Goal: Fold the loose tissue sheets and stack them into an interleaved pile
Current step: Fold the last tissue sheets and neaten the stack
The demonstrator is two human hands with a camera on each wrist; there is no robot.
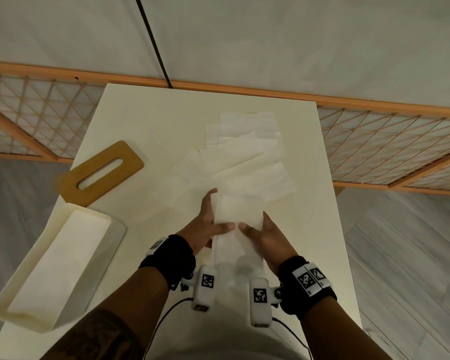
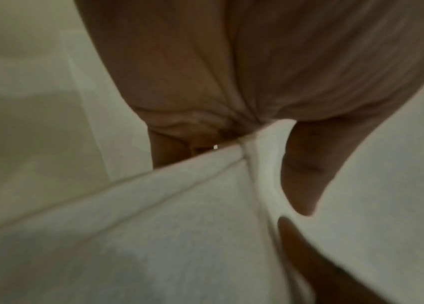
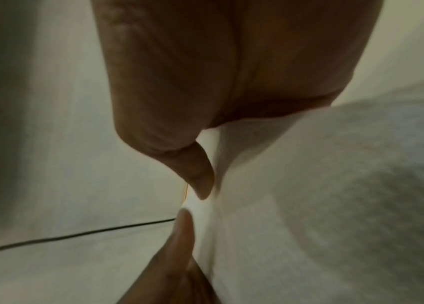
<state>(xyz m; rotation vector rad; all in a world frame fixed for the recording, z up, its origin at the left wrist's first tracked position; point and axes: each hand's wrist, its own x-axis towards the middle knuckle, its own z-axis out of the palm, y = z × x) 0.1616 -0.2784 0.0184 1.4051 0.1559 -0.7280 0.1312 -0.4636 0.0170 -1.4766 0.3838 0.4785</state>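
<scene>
Our left hand (image 1: 209,224) grips the left edge of a folded tissue sheet (image 1: 237,216), its thumb lying across the top face and its fingers curled under the edge; the left wrist view shows the tissue (image 2: 153,216) bunched into the crook between thumb and palm. Our right hand (image 1: 264,237) holds the opposite edge in the same manner, thumb on top and pointing toward the left thumb, the two thumb tips nearly meeting over the middle of the sheet. In the right wrist view we see the tissue (image 3: 309,185) pinched between thumb and fingers (image 3: 197,174). The sheet is held as a long narrow strip, running from our body out toward the middle of the counter (image 1: 140,120); whether its near end touches the surface we cannot tell. Just beyond it, loose tissue sheets (image 1: 244,152) lie overlapping and askew across the centre of the counter. To the left, well apart from the hands, lies a wooden lid (image 1: 102,168) with a long slot cut through it, and nearer us at the left corner sits a white tissue box (image 1: 57,263), open at the top.
</scene>
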